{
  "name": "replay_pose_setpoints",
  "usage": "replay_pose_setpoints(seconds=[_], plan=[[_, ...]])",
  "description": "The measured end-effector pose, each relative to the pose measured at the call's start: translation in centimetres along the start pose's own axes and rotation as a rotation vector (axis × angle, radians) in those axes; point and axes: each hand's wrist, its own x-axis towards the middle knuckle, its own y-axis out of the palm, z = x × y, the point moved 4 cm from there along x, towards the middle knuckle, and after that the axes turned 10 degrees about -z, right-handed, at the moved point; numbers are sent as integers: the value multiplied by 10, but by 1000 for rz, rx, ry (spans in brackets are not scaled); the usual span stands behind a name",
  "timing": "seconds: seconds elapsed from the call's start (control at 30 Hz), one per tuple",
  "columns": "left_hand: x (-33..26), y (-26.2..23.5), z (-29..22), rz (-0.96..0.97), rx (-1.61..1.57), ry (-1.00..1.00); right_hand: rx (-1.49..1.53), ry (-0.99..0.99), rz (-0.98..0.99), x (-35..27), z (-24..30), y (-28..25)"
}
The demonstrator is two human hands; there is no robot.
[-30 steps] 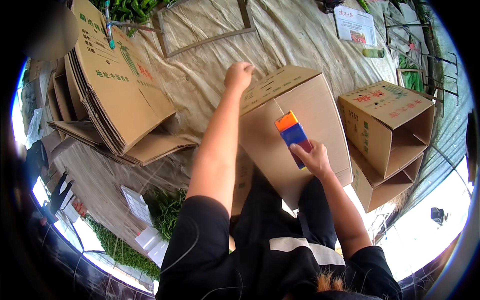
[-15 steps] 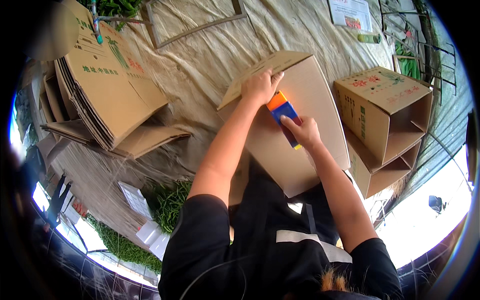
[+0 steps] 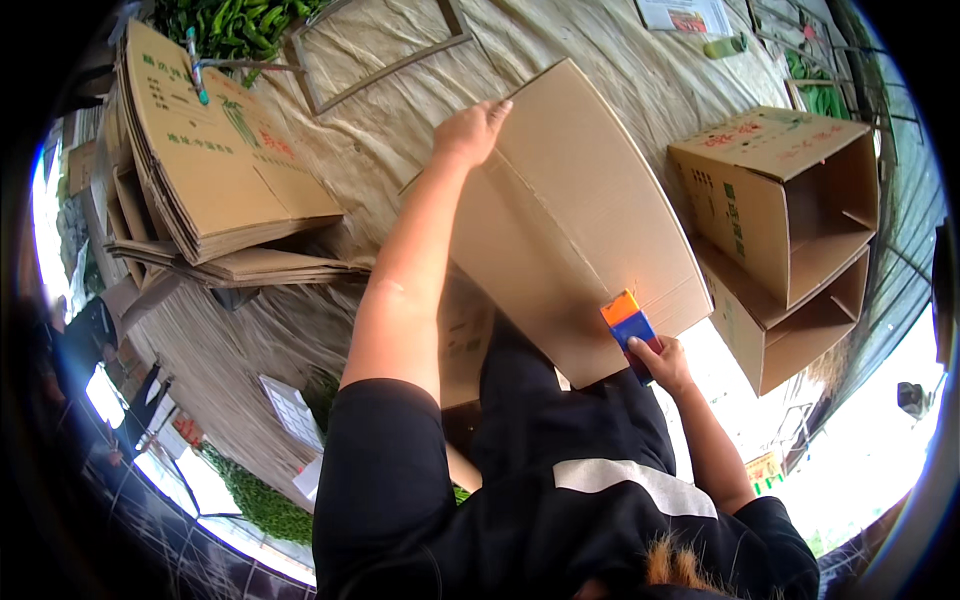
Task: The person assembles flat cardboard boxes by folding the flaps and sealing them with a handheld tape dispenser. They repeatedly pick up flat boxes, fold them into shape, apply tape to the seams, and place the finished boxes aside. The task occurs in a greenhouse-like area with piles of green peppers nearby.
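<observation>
A brown cardboard box (image 3: 560,210) stands tilted in front of my legs, its plain side facing up and a crease running along it. My left hand (image 3: 470,135) is closed over the box's far left edge, its fingers partly hidden behind the card. My right hand (image 3: 662,362) grips a blue-and-orange block-shaped hand tool (image 3: 630,320), whose exact kind I cannot make out. The tool's orange end lies against or just over the near right part of the box's side.
Flattened cartons (image 3: 220,150) are stacked at left. Two open-ended boxes (image 3: 790,210) stand stacked at right. Green peppers (image 3: 225,30) lie at the far left by a wooden frame (image 3: 380,75). A wrinkled tarp (image 3: 390,130) covers the ground. People stand at the left rim.
My right hand and the tool have moved nearer and to the right along the box. My left hand has shifted left and farther away. The box has turned, showing more of its plain side.
</observation>
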Motion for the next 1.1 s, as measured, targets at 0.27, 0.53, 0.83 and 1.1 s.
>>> replay_pose_setpoints(seconds=[0.27,0.53,0.83,1.1], plan=[[-9,0,-17,-163,221,90,-25,-21,-15,3,-9,-4],[-152,114,-93,-226,373,589,-293,1,-42,9,-5,9],[-216,161,-126,-116,404,727,-233,-54,-64,-31,-133,-33],[-265,189,-163,-98,384,699,-203,-111,-63,-9,-203,-22]])
